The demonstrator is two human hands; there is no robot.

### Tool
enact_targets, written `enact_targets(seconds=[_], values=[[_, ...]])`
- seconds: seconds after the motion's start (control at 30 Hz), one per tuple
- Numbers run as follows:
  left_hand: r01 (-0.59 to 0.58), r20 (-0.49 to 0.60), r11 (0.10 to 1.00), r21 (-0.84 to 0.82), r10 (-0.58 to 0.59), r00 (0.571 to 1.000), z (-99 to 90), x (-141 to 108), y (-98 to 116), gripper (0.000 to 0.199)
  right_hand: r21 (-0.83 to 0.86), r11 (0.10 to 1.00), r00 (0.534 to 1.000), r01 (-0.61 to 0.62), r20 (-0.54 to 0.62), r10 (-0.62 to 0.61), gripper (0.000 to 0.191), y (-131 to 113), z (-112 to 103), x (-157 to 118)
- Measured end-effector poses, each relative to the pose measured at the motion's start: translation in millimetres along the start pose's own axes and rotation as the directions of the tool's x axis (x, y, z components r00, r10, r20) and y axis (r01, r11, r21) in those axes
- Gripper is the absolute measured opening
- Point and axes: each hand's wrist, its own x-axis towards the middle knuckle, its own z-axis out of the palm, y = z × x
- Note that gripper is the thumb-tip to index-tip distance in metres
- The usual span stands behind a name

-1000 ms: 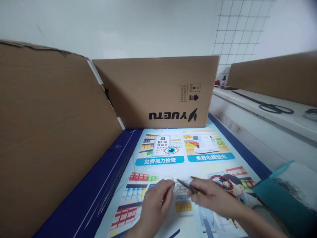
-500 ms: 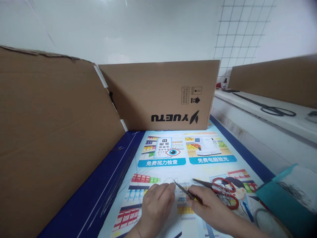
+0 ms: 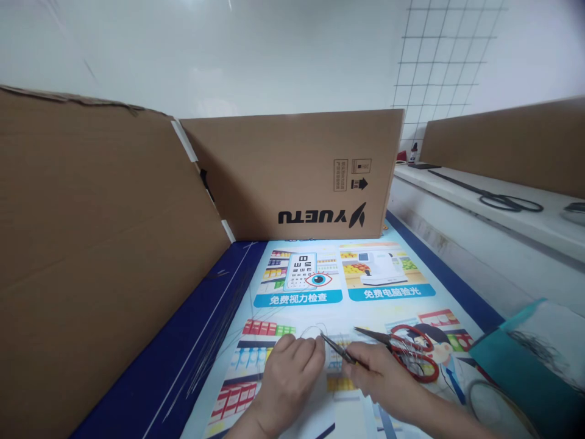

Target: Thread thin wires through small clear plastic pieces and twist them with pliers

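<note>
Over the printed sheet [image 3: 351, 323], my left hand [image 3: 292, 378] is closed in a pinch around the end of a thin thread or wire [image 3: 313, 330] that loops up beyond the fingers. My right hand [image 3: 375, 369] grips a slim dark metal tool [image 3: 336, 347] by its handles; its tip meets the thread beside my left fingertips. Whether the tool's jaws are closed on the thread is too small to tell. Just beyond my right hand lie red-handled scissors [image 3: 414, 353], blades pointing left.
Cardboard panels stand on the left [image 3: 105, 244] and at the back [image 3: 292, 177]. A teal box [image 3: 525, 366] holding dark thin strands is at the right, near a coil [image 3: 498, 408]. Black scissors [image 3: 507, 201] lie on the white ledge [image 3: 461, 183].
My left hand has turned slightly, its knuckles now a little higher and spread. The tool's tip has shifted slightly and stays by my left fingertips. My right hand has barely moved.
</note>
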Motion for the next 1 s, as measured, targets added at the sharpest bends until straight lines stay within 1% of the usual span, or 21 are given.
enact_targets(seconds=[0.17,0.2,0.23,0.3,0.33,0.37,0.4,0.43,0.47,0.5,0.53,0.57,0.6,0.63,0.67,0.7,0.73,0.77,0.83,0.9,1.0], values=[[-0.004,0.037,1.0,-0.013,0.005,0.999,1.8,-0.4,-0.3,0.023,0.191,0.973,0.986,-0.132,0.127,0.108,0.015,5.2,3.0,-1.0],[0.017,0.029,0.999,-0.03,-0.017,0.999,3.1,-0.6,-0.1,0.023,0.203,0.97,0.985,-0.13,0.142,0.102,0.014,5.1,3.2,-0.8],[0.053,0.017,0.997,-0.058,-0.052,0.998,4.2,-0.5,0.2,0.021,0.192,0.976,0.988,-0.103,0.136,0.077,0.014,4.5,2.8,-0.6],[0.179,-0.009,0.971,-0.157,-0.182,0.983,4.5,1.4,1.4,0.018,0.07,0.997,0.997,0.016,0.068,-0.021,0.013,2.7,-1.1,0.0],[0.264,-0.008,0.936,-0.232,-0.273,0.962,3.3,3.4,2.1,0.016,-0.039,0.996,0.996,0.084,0.013,-0.084,0.011,2.1,-4.6,0.5],[0.36,0.012,0.876,-0.321,-0.376,0.927,1.1,6.1,2.8,0.014,-0.163,0.976,0.988,0.143,-0.038,-0.151,0.009,2.0,-9.0,1.0],[0.455,0.054,0.786,-0.418,-0.478,0.876,-1.8,9.3,3.4,0.012,-0.279,0.943,0.975,0.18,-0.078,-0.209,0.004,2.4,-14.0,1.6],[0.543,0.12,0.662,-0.517,-0.572,0.811,-5.2,12.8,3.7,0.01,-0.369,0.907,0.962,0.201,-0.102,-0.255,0.001,3.3,-19.2,2.4],[0.614,0.207,0.507,-0.605,-0.644,0.736,-8.7,16.3,3.8,0.009,-0.429,0.876,0.951,0.219,-0.109,-0.291,0.005,4.7,-24.1,3.4],[0.656,0.308,0.335,-0.676,-0.68,0.665,-11.8,19.6,3.7,0.011,-0.463,0.856,0.943,0.23,-0.113,-0.314,0.007,6.4,-28.3,4.4],[0.67,0.412,0.155,-0.726,-0.682,0.604,-14.3,22.5,3.3,0.014,-0.481,0.843,0.936,0.241,-0.116,-0.333,0.007,8.2,-31.6,5.5],[0.656,0.507,-0.026,-0.755,-0.658,0.558,-16.0,24.7,2.8,0.016,-0.49,0.834,0.928,0.254,-0.12,-0.353,0.008,10.0,-33.6,6.6],[0.613,0.584,-0.198,-0.765,-0.614,0.53,-17.0,26.4,2.3,0.016,-0.499,0.824,0.919,0.269,-0.123,-0.374,0.009,11.8,-34.5,7.5],[0.551,0.644,-0.356,-0.755,-0.562,0.519,-17.4,27.6,2.0,0.015,-0.511,0.811,0.909,0.286,-0.123,-0.398,0.011,13.4,-34.4,8.3],[0.476,0.687,-0.496,-0.726,-0.51,0.518,-17.6,28.3,2.2,0.015,-0.527,0.795,0.898,0.302,-0.123,-0.422,0.013,14.9,-33.4,8.9],[0.397,0.716,-0.612,-0.683,-0.458,0.526,-17.6,28.6,2.8,0.015,-0.547,0.777,0.887,0.313,-0.124,-0.445,0.015,16.3,-31.8,9.4],[0.328,0.737,-0.704,-0.63,-0.407,0.54,-17.8,28.9,4.1,0.016,-0.567,0.759,0.878,0.318,-0.127,-0.462,0.015,17.6,-30.0,9.6],[0.275,0.749,-0.772,-0.573,-0.358,0.557,-18.2,29.0,6.0,0.018,-0.586,0.744,0.868,0.321,-0.132,-0.478,0.016,18.6,-28.0,9.8],[0.219,0.764,-0.857,-0.466,-0.265,0.588,-19.6,29.5,11.3,0.023,-0.612,0.718,0.847,0.333,-0.141,-0.513,0.016,20.0,-24.3,9.4],[0.198,0.768,-0.9,-0.388,-0.197,0.609,-21.0,30.2,17.2,0.024,-0.617,0.695,0.823,0.369,-0.131,-0.553,0.017,20.2,-21.5,8.4],[0.194,0.783,-0.929,-0.316,-0.14,0.606,-20.7,30.9,23.7,0.023,-0.62,0.658,0.785,0.428,-0.107,-0.611,0.019,19.5,-19.4,6.7]])
